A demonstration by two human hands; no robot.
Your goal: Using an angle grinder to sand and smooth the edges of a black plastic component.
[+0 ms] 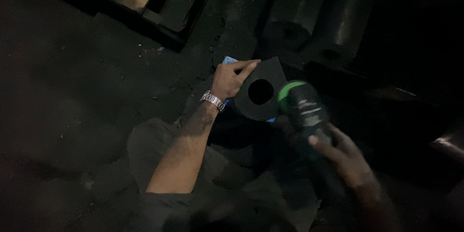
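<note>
The left hand (231, 79) has its fingers clamped on the rim of a dark block with a round hole (261, 91), tilting its bored face up towards the camera — steadied low over the dark floor (72, 96). The right hand (345, 157) wraps a green-tipped power tool (302, 106), its nose just beside the hole, fingers closed round the body.

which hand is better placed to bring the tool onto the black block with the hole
Right, probably. The right hand already grips the dark power tool, its green-ringed head beside the black block. The left hand is busy steadying that block.
</note>
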